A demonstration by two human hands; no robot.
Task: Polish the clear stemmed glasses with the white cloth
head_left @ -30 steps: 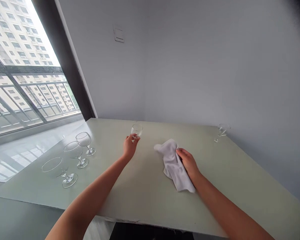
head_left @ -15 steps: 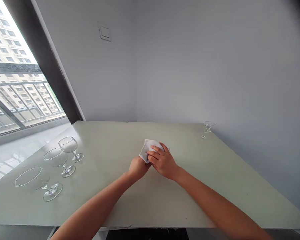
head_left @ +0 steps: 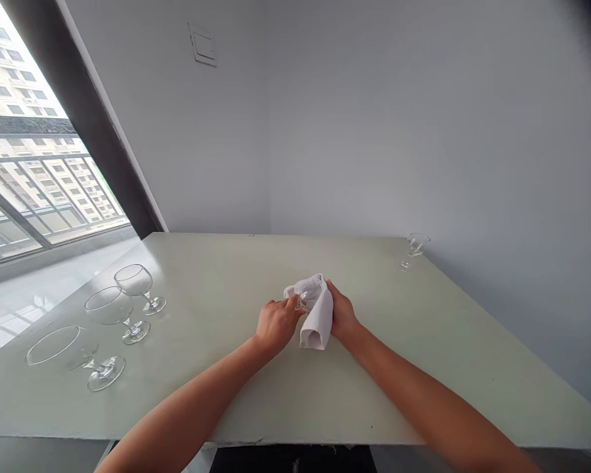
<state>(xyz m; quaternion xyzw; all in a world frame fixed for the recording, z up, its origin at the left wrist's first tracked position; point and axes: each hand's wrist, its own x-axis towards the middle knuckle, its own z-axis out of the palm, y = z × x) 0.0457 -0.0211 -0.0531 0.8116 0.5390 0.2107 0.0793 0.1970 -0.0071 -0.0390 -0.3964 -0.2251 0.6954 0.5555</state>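
Over the middle of the table, a white cloth (head_left: 320,315) hangs folded around part of a clear glass (head_left: 303,301). Only a bit of the glass shows, between my left fingers and the cloth. My left hand (head_left: 278,323) is closed on that glass from the left. From the right, my right hand (head_left: 343,311) grips the cloth, its fingers mostly hidden behind the fabric. I cannot make out how much of the glass sits inside the cloth.
Along the left side of the pale table (head_left: 217,263) stand three stemmed glasses: a near one (head_left: 73,355), a middle one (head_left: 115,312) and a far one (head_left: 138,286). Another clear glass (head_left: 416,248) stands at the far right corner. Walls border the back and right.
The hands have drawn apart a little. The cloth, bunched under my right hand before, now hangs open downward, and part of the glass shows by my left fingers.
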